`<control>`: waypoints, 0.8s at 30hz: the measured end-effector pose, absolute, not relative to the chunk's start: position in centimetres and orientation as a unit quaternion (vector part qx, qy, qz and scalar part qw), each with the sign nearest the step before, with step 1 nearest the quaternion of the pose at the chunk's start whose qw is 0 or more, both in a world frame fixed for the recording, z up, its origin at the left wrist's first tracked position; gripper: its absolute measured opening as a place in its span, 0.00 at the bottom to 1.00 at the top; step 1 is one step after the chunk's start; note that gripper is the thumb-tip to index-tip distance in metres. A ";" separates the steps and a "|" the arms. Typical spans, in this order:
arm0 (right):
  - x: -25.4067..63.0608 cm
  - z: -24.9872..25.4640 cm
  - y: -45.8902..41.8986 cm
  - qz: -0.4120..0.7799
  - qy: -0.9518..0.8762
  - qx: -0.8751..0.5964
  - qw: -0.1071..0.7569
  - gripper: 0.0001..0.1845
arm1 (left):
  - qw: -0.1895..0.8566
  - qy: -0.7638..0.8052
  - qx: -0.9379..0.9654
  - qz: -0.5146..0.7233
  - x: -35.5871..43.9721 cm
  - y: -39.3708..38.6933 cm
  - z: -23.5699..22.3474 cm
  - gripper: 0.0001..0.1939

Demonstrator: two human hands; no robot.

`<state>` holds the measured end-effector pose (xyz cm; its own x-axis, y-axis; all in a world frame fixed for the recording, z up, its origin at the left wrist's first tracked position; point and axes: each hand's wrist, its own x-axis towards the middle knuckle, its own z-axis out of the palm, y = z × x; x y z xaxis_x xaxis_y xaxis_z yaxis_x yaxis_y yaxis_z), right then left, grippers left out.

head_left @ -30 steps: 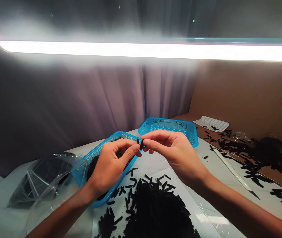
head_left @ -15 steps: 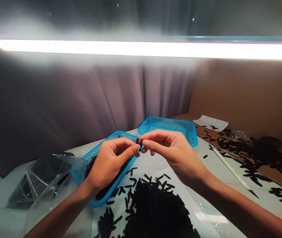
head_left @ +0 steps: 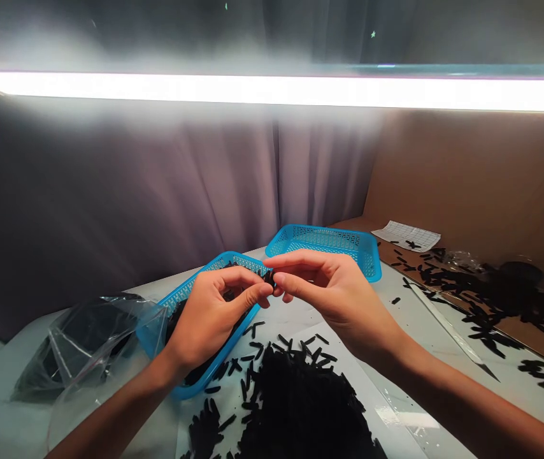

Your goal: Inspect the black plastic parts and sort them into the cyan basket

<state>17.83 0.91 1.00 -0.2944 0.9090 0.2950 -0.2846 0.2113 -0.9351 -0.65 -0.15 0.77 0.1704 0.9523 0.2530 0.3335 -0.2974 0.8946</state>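
My left hand [head_left: 217, 312] and my right hand [head_left: 332, 290] meet above the table, fingertips close together. Between them are small black strips [head_left: 269, 278], pinched by thumb and fingers on both sides; their exact number is hard to make out. Beneath my left hand stands a blue perforated basket [head_left: 214, 380] with black pieces inside, partly hidden by that hand. Below both hands, a large heap of black strips [head_left: 305, 401] lies on a white sheet [head_left: 348, 357], with loose strips scattered round its edge.
Behind my right hand sits a second blue basket [head_left: 372, 258]. A clear plastic bag [head_left: 85, 344] with dark contents rests at the left. On the right are a white pointed strip [head_left: 448, 328], more black strips [head_left: 496, 299] on brown board and a gridded paper [head_left: 408, 237]. A bright tube light [head_left: 272, 90] crosses above.
My fingertips have shifted slightly around the black strips, and the strips have turned a little between them. My right fingers have moved slightly left. The heap and baskets stay put.
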 end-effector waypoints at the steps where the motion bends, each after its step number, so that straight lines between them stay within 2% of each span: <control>1: 17.8 1.0 0.9 0.564 -0.578 -0.271 0.523 0.07 | 0.357 0.475 0.677 0.433 -0.6 -0.1 0.8 0.09; 6: 18.0 1.1 1.1 0.563 -0.593 -0.277 0.505 0.05 | 0.357 0.470 0.679 0.436 -0.8 -0.1 0.8 0.11; 9: 18.3 1.1 1.3 0.579 -0.570 -0.278 0.512 0.06 | 0.342 0.459 0.681 0.457 -1.1 -0.2 0.9 0.08; 13: 18.3 0.9 1.6 0.604 -0.535 -0.280 0.520 0.07 | 0.259 0.461 0.688 0.496 -1.1 -0.7 1.0 0.07; 16: 18.2 0.7 1.6 0.622 -0.526 -0.265 0.516 0.08 | 0.202 0.461 0.699 0.508 -0.8 -1.0 1.1 0.02; 24: 18.3 0.9 1.4 0.607 -0.532 -0.267 0.526 0.08 | 0.119 0.446 0.719 0.520 -0.7 -1.0 1.0 0.02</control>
<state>18.29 1.43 0.92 -0.3037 0.9232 0.2354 -0.3552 0.1196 -0.9271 -0.67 -1.04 0.98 0.0623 0.7649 0.6412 0.5176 -0.5740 0.6345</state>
